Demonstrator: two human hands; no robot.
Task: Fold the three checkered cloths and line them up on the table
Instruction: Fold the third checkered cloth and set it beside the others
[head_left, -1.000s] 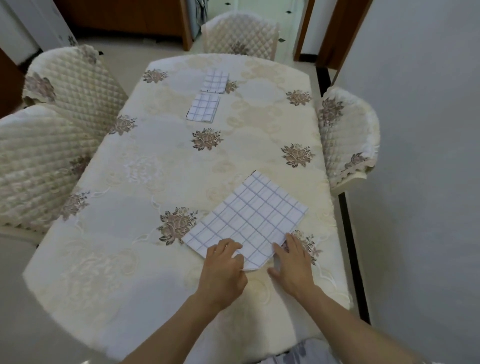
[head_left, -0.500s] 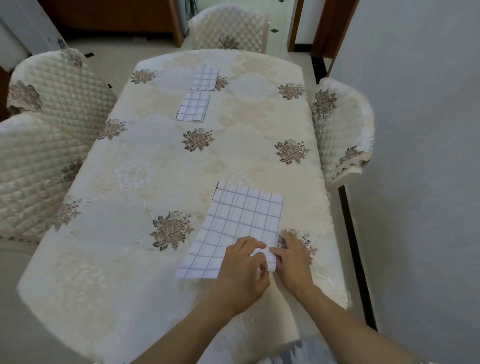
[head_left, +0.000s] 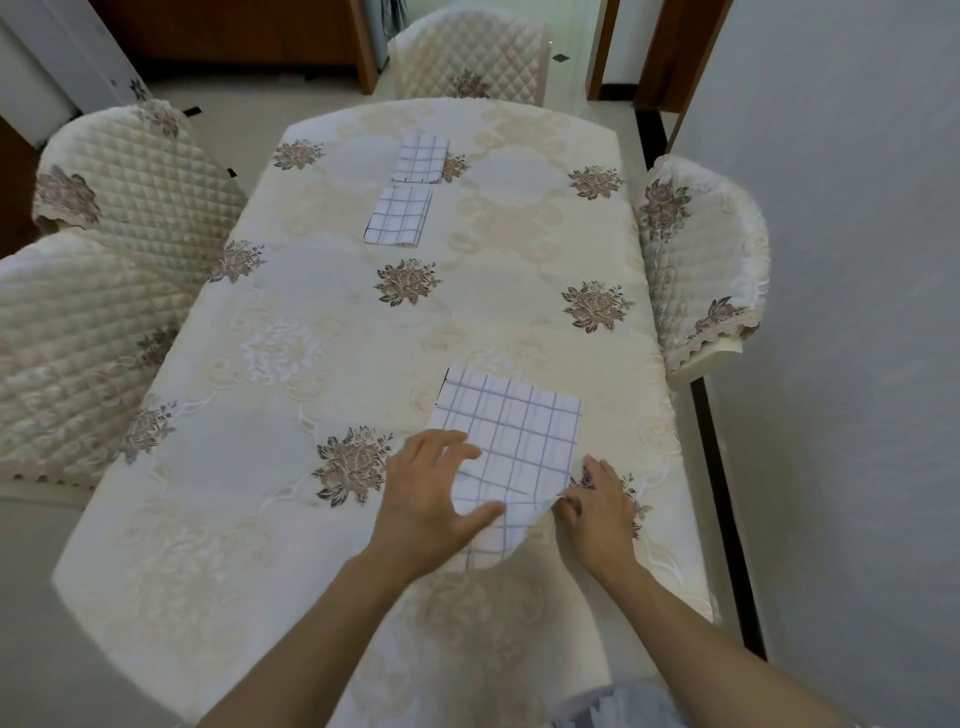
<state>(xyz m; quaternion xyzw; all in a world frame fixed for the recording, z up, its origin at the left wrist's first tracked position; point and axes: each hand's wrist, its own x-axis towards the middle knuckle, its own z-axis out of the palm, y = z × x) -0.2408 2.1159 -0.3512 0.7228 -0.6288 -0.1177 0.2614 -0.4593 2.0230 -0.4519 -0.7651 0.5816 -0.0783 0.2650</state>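
Note:
A white cloth with a blue check (head_left: 519, 436) lies near the front of the table, its near edge lifted and curling over. My left hand (head_left: 431, 493) holds that lifted near-left part, thumb under the fold and fingers on top. My right hand (head_left: 597, 501) pinches the cloth's near-right corner. Two folded checkered cloths lie far up the table, one behind the other: the nearer folded cloth (head_left: 399, 215) and the farther folded cloth (head_left: 421, 158).
The table (head_left: 291, 395) wears a cream cloth with brown flower patches. Quilted chairs stand around it: two chairs on the left (head_left: 130, 176), one on the right (head_left: 701, 260), one at the far end (head_left: 467, 52). A grey wall rises at right.
The near cloth turned square to the table edge, then its near edge came up off the table. My left hand shifted from the near edge to the left part, gripping the fold.

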